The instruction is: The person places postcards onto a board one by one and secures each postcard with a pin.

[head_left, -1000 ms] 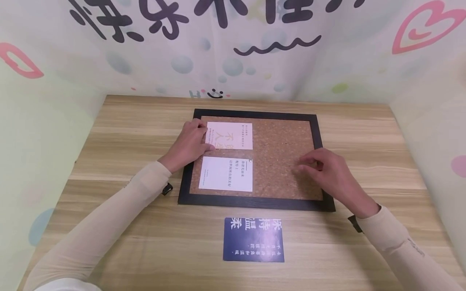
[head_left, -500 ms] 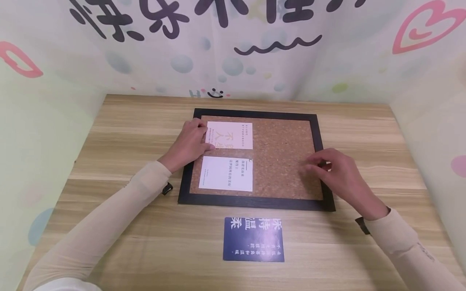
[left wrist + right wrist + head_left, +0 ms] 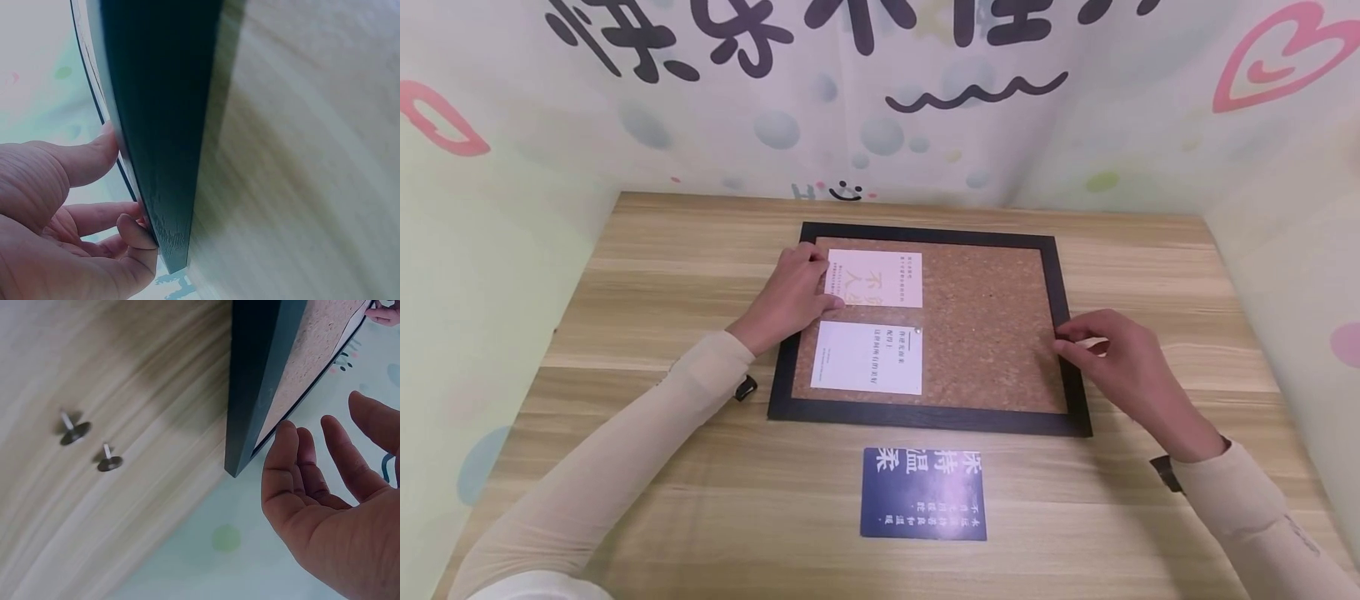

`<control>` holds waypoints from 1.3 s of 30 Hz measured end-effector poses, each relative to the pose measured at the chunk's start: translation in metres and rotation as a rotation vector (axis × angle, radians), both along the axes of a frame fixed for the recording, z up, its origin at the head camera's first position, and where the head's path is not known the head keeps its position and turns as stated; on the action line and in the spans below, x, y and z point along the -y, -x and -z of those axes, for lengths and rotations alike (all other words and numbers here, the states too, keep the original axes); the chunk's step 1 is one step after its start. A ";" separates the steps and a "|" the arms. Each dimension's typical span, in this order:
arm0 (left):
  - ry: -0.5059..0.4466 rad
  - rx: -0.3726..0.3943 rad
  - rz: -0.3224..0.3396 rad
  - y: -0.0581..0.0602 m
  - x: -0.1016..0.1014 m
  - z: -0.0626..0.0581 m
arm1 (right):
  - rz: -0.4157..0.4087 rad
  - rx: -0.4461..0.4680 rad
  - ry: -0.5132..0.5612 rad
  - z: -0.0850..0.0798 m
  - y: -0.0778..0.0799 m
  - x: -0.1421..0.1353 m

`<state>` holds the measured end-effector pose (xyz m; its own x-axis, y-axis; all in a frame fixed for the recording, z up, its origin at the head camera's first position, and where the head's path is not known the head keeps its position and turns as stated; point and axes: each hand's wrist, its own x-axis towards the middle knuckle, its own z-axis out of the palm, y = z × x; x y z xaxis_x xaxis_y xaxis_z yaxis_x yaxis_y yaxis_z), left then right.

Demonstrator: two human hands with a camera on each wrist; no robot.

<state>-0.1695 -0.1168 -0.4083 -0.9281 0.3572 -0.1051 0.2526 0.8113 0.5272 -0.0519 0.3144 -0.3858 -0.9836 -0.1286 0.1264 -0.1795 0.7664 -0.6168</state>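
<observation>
A black-framed cork board point(image 3: 988, 333) lies flat on the wooden table, carrying two white printed cards. My left hand point(image 3: 790, 287) reaches over the frame's left side, thumb and fingertips resting at the left end of the upper card point(image 3: 887, 279). Below it is the lower card point(image 3: 846, 367), with a small pin point(image 3: 917, 331) at its upper right corner. My right hand point(image 3: 1120, 354) hovers by the frame's right side, thumb and fingers apart in the right wrist view, holding nothing. Two thumbtacks point(image 3: 75, 433) lie points up on the table in that view.
A dark blue card point(image 3: 923, 496) with white writing lies in front of the board. Behind the wooden table point(image 3: 700, 225) hangs a printed wall cloth point(image 3: 760, 167), with pale cloth at both sides.
My right hand has moved right, from over the cork to the right side of the frame. The left hand and the cards have stayed in place.
</observation>
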 end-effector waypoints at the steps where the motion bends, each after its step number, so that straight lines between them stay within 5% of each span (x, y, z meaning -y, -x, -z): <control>1: -0.001 -0.001 0.002 0.000 0.000 0.000 | 0.004 0.005 -0.002 0.000 -0.001 -0.001; 39: 0.003 -0.005 -0.002 0.001 0.000 0.001 | 0.146 0.130 -0.110 0.012 -0.021 -0.044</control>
<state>-0.1704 -0.1172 -0.4093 -0.9293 0.3551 -0.1018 0.2534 0.8133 0.5238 -0.0310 0.3586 -0.3979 -0.9999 0.0100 -0.0093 0.0134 0.8423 -0.5389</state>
